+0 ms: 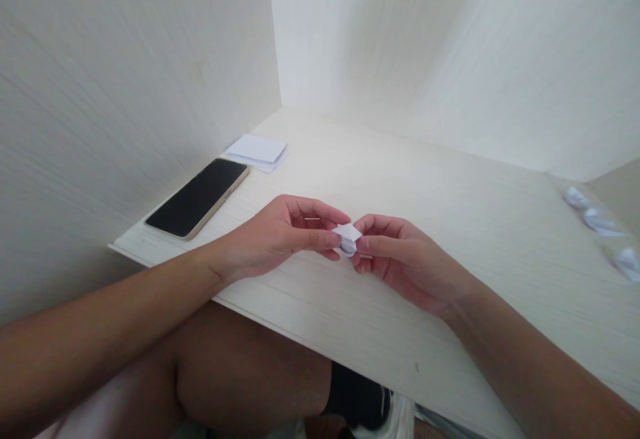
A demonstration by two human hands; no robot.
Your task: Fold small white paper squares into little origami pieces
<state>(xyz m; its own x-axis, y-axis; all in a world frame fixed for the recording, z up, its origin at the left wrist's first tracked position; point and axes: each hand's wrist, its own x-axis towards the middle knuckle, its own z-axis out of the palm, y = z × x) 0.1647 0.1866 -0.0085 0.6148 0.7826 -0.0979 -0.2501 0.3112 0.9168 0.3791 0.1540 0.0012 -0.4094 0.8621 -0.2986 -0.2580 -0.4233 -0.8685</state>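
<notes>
A small folded white paper piece point(349, 234) is held just above the desk, between both hands. My left hand point(295, 229) pinches its left side with thumb and fingers. From the right, my right hand point(395, 249) grips the opposite side between thumb and fingertips. The paper has angled creases and a pointed corner toward the right. Fingertips cover part of it, so its full shape cannot be made out.
A phone point(200, 196) with a dark screen lies at the desk's left edge. Behind it is a small stack of white paper point(257, 149). Several folded white paper pieces point(595, 219) sit at the far right. Pale walls rise behind the desk point(450, 179) and at left.
</notes>
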